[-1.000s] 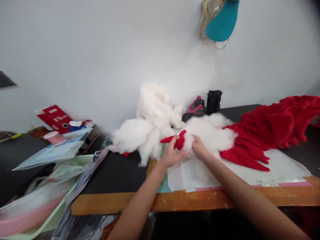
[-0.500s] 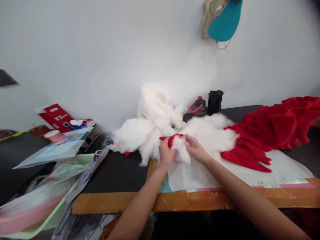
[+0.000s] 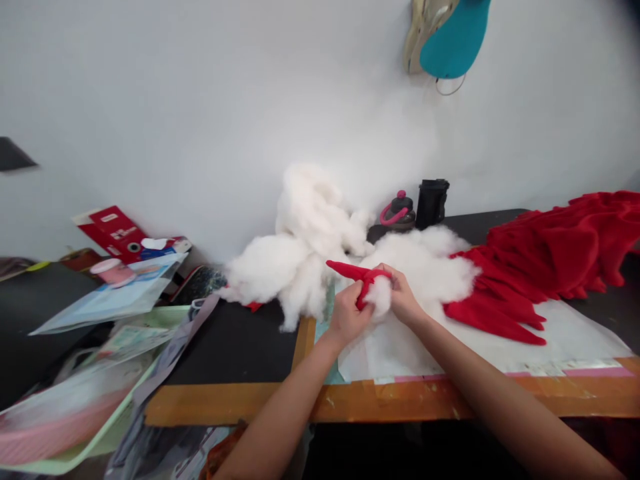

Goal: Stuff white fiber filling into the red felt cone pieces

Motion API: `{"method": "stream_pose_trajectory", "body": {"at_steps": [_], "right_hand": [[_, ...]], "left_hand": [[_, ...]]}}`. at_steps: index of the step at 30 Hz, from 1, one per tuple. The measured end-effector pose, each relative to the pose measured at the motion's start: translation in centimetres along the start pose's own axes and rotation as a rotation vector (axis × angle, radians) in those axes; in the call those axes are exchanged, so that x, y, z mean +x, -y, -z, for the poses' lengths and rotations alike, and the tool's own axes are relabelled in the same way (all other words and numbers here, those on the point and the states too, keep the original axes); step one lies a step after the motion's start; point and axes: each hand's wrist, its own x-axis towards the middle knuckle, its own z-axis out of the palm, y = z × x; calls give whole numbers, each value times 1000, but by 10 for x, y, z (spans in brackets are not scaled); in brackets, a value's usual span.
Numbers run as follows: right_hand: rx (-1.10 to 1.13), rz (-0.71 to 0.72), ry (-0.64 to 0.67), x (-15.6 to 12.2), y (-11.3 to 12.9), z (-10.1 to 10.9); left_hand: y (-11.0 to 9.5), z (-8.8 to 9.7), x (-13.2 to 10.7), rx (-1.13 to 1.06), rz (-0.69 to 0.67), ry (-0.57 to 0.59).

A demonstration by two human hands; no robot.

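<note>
Left hand (image 3: pixel 347 319) is clenching a pointed red fleece piece (image 3: pixel 350 271), fingers (image 3: pixel 361 305) closed around it. Right hand (image 3: pixel 404 299) is pinching a stuffing tuft (image 3: pixel 381 297) at the piece's end. Both are working just in front of the white stuffing heap (image 3: pixel 310 267), with red fleece (image 3: pixel 555 247) lying to its right.
</note>
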Motion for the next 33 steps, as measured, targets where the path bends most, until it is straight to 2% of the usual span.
{"method": "stream_pose_trajectory", "body": {"at_steps": [4,7,10,14,18,21,23,25,30,33], "right_hand": [[5,22,180,-1,10,-1],[-113,8,206,1,9,-1],[-198,-37,105,2,3,-1],[-309,-86,-44,2,-8,1],[-520,-19,-173,2,-20,4],[-533,-18,-276,1,-23,7],[-490,-5,-294,2,-20,8],[-425,46,-244,2,-13,7],[-121,74,34,2,3,2],[-96,49,64,1,3,-1]], "left_hand": [[5,5,2,-13,76,-127],[7,8,3,50,105,-145],[7,8,4,135,51,-92],[3,5,1,198,-95,10],[-3,-4,-7,209,-377,126],[-6,-12,-12,204,-527,159],[-8,-15,-13,203,-490,139],[-7,-15,-12,167,-372,63],[0,-8,-4,-1,18,-235],[5,-3,1,-36,113,-238]]}}
